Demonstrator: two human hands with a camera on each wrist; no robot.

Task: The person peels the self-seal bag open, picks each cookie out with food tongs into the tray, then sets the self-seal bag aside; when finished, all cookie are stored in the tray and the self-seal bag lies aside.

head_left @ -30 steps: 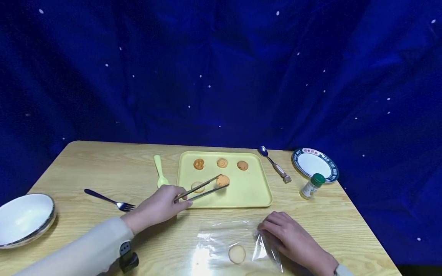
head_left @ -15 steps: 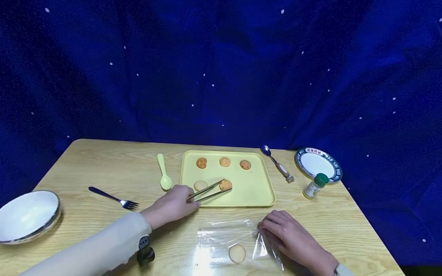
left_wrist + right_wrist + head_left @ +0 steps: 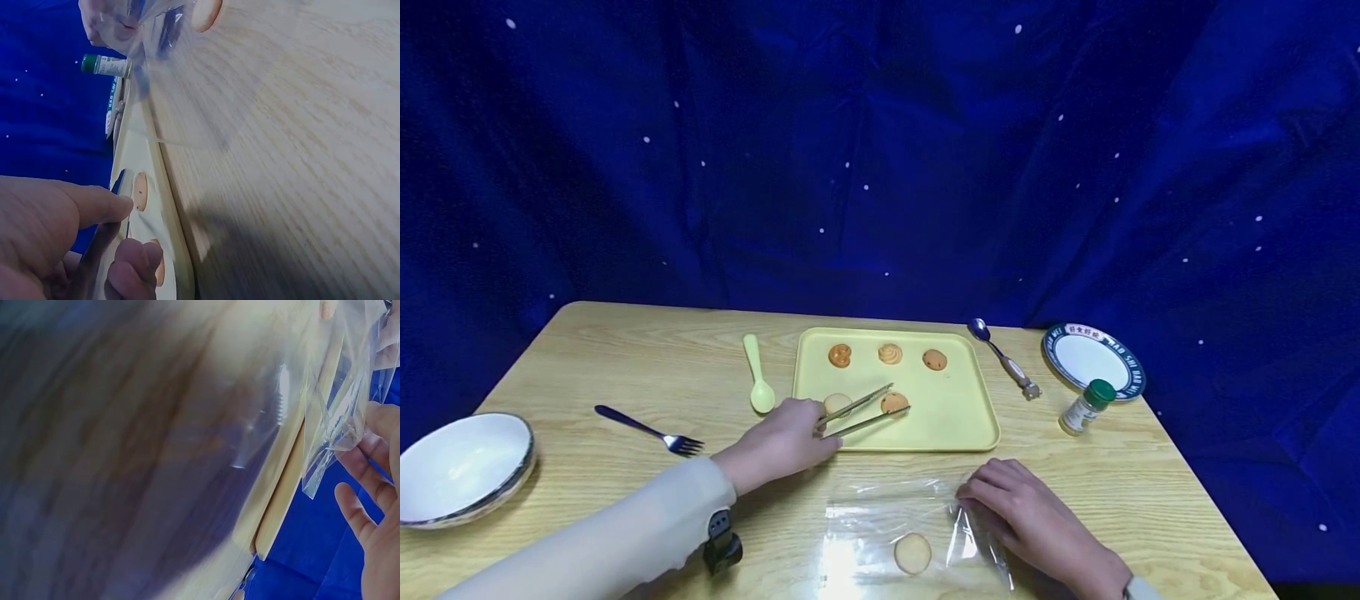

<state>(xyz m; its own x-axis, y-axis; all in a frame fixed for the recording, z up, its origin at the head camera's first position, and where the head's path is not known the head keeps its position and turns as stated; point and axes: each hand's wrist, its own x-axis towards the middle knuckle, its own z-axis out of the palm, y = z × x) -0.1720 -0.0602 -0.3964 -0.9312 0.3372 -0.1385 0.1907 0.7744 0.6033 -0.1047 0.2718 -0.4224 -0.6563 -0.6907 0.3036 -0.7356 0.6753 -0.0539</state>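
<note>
In the head view my left hand (image 3: 786, 442) holds metal tongs (image 3: 872, 422) over the front part of a pale yellow tray (image 3: 958, 429). The tongs' tips stand apart on either side of a chocolate-chip cookie (image 3: 894, 402); whether they touch it I cannot tell. A pale round cookie (image 3: 835, 402) lies partly behind the tongs. Farther back are a pretzel-shaped cookie (image 3: 839, 356), a swirl cookie (image 3: 891, 353) and a brown cookie (image 3: 935, 360). My right hand (image 3: 1026, 521) pinches the edge of a clear plastic bag (image 3: 865, 521), with another pale round cookie (image 3: 913, 553) in its area.
Left of the tray lie a pale green spoon (image 3: 761, 392) and a fork (image 3: 681, 445), with a white bowl (image 3: 463, 467) farther left. To the right are a metal spoon (image 3: 1011, 367), a green-capped jar (image 3: 1081, 410) and an oval plate (image 3: 1090, 358).
My left hand and the tongs have shifted slightly right. The chocolate-chip cookie sits a little lower in the view, farther back from the tongs' tips. My right hand stays at the bag.
</note>
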